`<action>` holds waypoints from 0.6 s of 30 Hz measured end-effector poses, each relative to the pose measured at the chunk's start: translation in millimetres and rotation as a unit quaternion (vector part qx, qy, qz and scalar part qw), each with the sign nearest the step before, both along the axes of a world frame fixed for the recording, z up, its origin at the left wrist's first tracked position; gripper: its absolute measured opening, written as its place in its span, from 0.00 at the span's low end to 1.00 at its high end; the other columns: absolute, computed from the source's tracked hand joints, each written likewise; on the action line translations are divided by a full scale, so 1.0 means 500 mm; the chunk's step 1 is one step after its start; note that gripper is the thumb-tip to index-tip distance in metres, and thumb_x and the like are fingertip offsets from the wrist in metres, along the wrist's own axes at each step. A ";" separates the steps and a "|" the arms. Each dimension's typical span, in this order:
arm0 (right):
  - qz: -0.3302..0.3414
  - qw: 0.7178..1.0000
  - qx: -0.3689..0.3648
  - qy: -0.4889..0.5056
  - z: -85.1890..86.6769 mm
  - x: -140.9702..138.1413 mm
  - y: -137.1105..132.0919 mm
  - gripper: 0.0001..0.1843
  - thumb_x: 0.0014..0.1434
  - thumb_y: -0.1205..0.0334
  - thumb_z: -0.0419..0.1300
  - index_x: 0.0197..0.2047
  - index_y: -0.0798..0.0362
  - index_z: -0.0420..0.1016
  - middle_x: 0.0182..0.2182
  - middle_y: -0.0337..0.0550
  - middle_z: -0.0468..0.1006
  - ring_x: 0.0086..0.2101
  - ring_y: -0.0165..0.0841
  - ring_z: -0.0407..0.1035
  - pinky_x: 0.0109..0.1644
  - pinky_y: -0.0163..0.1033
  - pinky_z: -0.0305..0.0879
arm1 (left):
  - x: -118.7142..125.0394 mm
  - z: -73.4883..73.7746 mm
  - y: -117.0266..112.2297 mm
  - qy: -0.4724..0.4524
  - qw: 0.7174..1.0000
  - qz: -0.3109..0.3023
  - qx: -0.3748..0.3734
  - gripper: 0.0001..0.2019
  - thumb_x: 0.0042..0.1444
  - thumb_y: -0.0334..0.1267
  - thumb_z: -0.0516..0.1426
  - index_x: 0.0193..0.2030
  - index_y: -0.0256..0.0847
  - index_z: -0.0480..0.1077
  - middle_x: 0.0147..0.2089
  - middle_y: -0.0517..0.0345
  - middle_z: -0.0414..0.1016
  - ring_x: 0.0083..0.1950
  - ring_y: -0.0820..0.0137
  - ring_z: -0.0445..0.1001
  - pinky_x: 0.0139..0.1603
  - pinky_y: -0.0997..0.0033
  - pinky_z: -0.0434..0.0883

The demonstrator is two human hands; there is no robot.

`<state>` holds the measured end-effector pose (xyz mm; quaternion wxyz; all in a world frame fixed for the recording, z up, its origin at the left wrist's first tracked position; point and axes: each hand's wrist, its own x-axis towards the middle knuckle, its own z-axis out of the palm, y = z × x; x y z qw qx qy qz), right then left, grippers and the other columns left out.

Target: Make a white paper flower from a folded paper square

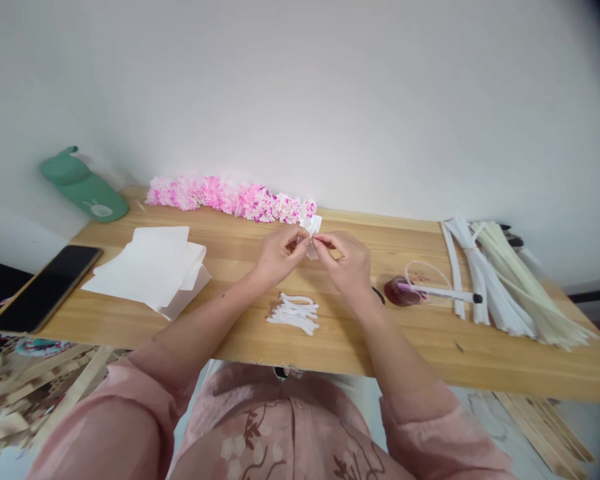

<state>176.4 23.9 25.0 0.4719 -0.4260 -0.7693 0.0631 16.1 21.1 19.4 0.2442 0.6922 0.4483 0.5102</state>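
Both hands meet above the middle of the wooden table (380,347). My left hand (279,253) and my right hand (346,261) pinch a small folded white paper piece (312,228) between their fingertips. A little pile of short white ties (295,313) lies on the table just below the hands. Behind the hands, along the wall, runs a row of pink and white paper flowers (230,198). A stack of white tissue sheets (153,270) lies to the left.
A black phone (45,287) lies at the table's left edge, a green cap (83,187) behind it. To the right sit a small dish of red dye (400,292) with a pen-like brush (443,293) and bundles of white strips and pale sticks (505,280).
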 end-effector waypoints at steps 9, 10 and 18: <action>-0.019 0.997 0.064 -0.050 0.000 -0.001 -0.001 0.10 0.64 0.62 0.57 0.35 0.50 0.79 0.30 0.43 0.82 0.32 0.35 0.75 0.37 0.39 0.67 | 0.000 -0.001 0.000 0.024 0.999 0.006 0.020 0.08 0.59 0.37 0.54 0.30 0.39 0.69 0.24 0.64 0.66 0.26 0.76 0.63 0.29 0.75 0.59; -0.016 0.997 0.063 -0.045 -0.001 -0.002 -0.002 0.10 0.64 0.62 0.57 0.35 0.50 0.79 0.30 0.43 0.82 0.32 0.35 0.75 0.37 0.39 0.67 | 0.000 -0.002 0.001 0.023 0.999 0.005 0.021 0.08 0.59 0.37 0.54 0.30 0.39 0.69 0.24 0.64 0.65 0.26 0.76 0.63 0.29 0.75 0.59; -0.012 1.000 0.019 -0.003 -0.001 -0.003 -0.002 0.09 0.62 0.62 0.58 0.34 0.50 0.79 0.32 0.42 0.82 0.32 0.34 0.75 0.38 0.39 0.68 | 0.001 -0.002 0.001 -0.020 1.000 -0.005 -0.012 0.07 0.57 0.36 0.54 0.30 0.39 0.69 0.26 0.62 0.68 0.28 0.76 0.66 0.30 0.76 0.62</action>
